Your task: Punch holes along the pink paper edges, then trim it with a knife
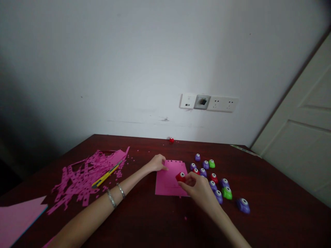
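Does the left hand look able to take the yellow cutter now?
Probably yes: nothing seems to cover the yellow cutter, though the left hand should first leave the pink sheet.

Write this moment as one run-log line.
left hand: at pink sheet; right hand: holds red punch; right side: purple punches, green punches; left side: yellow cutter, pink scraps

Dark reddish table (pixel 144 220), smooth, faintly glossy.

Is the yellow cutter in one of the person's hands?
No, the yellow cutter lies on the pink paper strips, away from both hands.
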Demonstrator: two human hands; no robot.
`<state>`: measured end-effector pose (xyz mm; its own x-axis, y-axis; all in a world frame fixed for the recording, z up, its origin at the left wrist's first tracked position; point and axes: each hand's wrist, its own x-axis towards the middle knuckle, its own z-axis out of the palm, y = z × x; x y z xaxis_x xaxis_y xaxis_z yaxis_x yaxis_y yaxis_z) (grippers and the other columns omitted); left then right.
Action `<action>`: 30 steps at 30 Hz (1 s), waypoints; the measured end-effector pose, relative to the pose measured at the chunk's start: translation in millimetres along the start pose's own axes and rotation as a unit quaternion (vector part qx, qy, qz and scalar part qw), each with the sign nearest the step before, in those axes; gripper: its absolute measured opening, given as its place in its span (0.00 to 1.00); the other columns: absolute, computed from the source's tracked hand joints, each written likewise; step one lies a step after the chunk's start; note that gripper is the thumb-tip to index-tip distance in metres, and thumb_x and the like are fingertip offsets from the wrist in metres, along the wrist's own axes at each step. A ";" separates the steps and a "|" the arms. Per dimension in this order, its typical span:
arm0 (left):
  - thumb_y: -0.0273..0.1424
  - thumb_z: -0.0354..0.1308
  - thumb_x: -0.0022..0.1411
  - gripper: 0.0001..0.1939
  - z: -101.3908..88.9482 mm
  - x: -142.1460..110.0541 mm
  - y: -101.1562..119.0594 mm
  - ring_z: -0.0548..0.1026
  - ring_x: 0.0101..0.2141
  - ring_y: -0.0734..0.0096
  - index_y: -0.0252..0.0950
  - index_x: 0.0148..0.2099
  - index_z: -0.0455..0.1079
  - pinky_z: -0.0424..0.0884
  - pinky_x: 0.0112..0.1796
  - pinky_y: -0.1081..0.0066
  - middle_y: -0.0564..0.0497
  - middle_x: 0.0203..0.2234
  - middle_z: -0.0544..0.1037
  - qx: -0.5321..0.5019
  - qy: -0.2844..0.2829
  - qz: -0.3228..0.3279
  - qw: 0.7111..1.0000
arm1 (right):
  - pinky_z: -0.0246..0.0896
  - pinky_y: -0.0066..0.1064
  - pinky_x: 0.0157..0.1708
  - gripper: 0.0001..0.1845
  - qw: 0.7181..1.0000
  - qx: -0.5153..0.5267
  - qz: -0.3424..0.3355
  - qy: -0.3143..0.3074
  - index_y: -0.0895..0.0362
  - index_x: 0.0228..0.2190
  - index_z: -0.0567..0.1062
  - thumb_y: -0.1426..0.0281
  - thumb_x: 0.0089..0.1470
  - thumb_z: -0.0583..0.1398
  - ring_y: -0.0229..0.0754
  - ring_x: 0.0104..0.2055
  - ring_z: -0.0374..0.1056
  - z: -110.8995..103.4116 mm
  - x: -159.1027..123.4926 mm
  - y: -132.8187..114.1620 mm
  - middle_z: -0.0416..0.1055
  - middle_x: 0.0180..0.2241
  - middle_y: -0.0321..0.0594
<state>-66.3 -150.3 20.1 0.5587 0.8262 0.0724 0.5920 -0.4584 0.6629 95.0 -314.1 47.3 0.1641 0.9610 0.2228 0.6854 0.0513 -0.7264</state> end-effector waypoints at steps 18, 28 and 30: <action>0.33 0.58 0.51 0.07 -40.5 6.0 12.5 0.56 0.15 0.82 0.34 0.29 0.68 0.48 0.19 0.77 0.59 0.12 0.62 -0.293 0.070 0.000 0.954 | 0.62 0.28 0.23 0.11 0.998 0.053 -0.013 0.044 0.55 0.23 0.70 0.60 0.46 0.60 0.40 0.23 0.68 4.7 0.8 4.4 0.72 0.21 0.38; 0.34 0.58 0.51 0.08 -33.0 6.4 10.2 0.56 0.16 0.82 0.33 0.29 0.67 0.48 0.19 0.77 0.59 0.13 0.62 -0.307 0.051 -0.008 0.950 | 0.62 0.28 0.24 0.12 0.997 0.065 -0.001 0.035 0.56 0.23 0.70 0.60 0.47 0.60 0.41 0.24 0.69 21.7 2.0 15.0 0.72 0.21 0.39; 0.34 0.58 0.51 0.08 -32.2 7.1 9.3 0.56 0.16 0.82 0.33 0.28 0.67 0.48 0.19 0.77 0.59 0.13 0.62 -0.307 0.054 -0.009 0.950 | 0.62 0.29 0.24 0.13 0.998 0.052 -0.009 0.041 0.56 0.22 0.69 0.59 0.47 0.60 0.41 0.24 0.68 22.5 3.3 15.6 0.71 0.21 0.39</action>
<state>-75.5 -138.2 50.8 0.4698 0.8757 0.1116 0.1311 -0.1942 0.9722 90.2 -304.0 22.0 0.2136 0.9343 0.2854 0.6120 0.0997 -0.7846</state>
